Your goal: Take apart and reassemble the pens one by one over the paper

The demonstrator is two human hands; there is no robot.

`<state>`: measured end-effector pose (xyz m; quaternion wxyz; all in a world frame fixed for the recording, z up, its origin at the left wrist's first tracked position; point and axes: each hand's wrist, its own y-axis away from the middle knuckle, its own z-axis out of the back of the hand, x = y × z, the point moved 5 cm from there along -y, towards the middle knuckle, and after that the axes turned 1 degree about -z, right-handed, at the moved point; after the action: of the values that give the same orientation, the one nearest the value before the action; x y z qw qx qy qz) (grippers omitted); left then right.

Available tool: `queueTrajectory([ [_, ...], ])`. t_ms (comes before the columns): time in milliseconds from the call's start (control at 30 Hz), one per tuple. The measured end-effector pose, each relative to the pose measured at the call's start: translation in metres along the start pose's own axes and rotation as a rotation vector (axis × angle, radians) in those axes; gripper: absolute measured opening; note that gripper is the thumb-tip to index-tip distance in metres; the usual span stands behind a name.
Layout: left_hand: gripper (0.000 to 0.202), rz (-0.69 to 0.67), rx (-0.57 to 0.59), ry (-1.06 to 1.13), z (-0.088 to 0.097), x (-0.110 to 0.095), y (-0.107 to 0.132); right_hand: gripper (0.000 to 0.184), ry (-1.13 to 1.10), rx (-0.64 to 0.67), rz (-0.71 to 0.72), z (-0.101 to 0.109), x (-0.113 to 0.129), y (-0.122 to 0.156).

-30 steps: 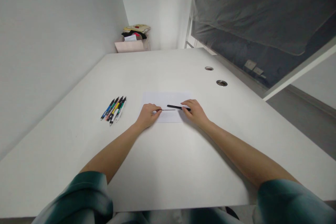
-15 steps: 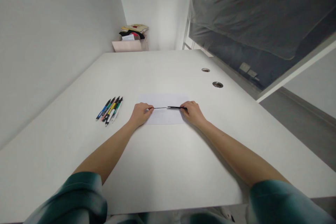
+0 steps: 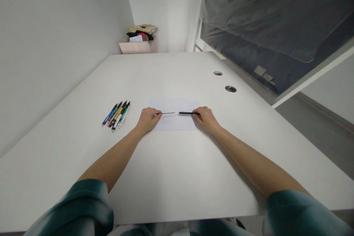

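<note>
My left hand (image 3: pixel 148 120) pinches a thin dark pen refill (image 3: pixel 168 113), which sticks out to the right. Opposite it, my right hand (image 3: pixel 207 119) is closed round a black pen barrel (image 3: pixel 186 113) that points left. A small gap separates the refill's end from the barrel's end. Both are held level over a white sheet of paper (image 3: pixel 175 124) with faint marks on it. The ends inside my fingers are hidden.
Several pens (image 3: pixel 117 115) in different colours lie side by side to the left. The white table (image 3: pixel 166 169) has two round cable holes, one being the nearer hole (image 3: pixel 230 89). A pink box (image 3: pixel 135 47) with things on it stands beyond the far edge.
My right hand has moved slightly right with the pen barrel. The refill's end, which met the barrel's end before, is now apart from it. My left hand has hardly moved.
</note>
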<state>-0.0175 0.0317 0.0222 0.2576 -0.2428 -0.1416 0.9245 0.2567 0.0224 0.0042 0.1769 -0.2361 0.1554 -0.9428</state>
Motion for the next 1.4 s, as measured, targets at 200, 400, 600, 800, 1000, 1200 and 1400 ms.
queueTrajectory([
  [200, 0.026, -0.003, 0.000, -0.002, 0.000, 0.000, 0.001, 0.022, 0.009, 0.025, -0.032, 0.002, 0.001, 0.000],
  [400, 0.025, -0.003, -0.004, -0.005, 0.000, -0.001, 0.000, 0.022, 0.020, 0.041, -0.036, 0.002, 0.002, -0.001],
  [600, 0.025, -0.005, -0.020, -0.026, -0.001, 0.001, 0.000, 0.022, 0.002, 0.018, -0.025, 0.001, 0.000, 0.000],
  [800, 0.024, -0.007, -0.034, -0.021, 0.001, 0.001, 0.001, 0.021, 0.002, 0.018, -0.019, 0.001, 0.001, 0.000],
  [1000, 0.023, -0.009, -0.014, 0.007, 0.000, -0.002, 0.001, 0.022, -0.007, 0.037, -0.001, 0.000, 0.006, 0.000],
  [1200, 0.019, -0.037, -0.006, 0.070, -0.002, -0.017, 0.001, 0.023, -0.067, 0.075, 0.070, -0.001, 0.026, 0.002],
  [1400, 0.018, -0.021, 0.025, 0.118, -0.005, -0.032, 0.000, 0.028, -0.103, 0.108, 0.136, -0.007, 0.045, 0.003],
])
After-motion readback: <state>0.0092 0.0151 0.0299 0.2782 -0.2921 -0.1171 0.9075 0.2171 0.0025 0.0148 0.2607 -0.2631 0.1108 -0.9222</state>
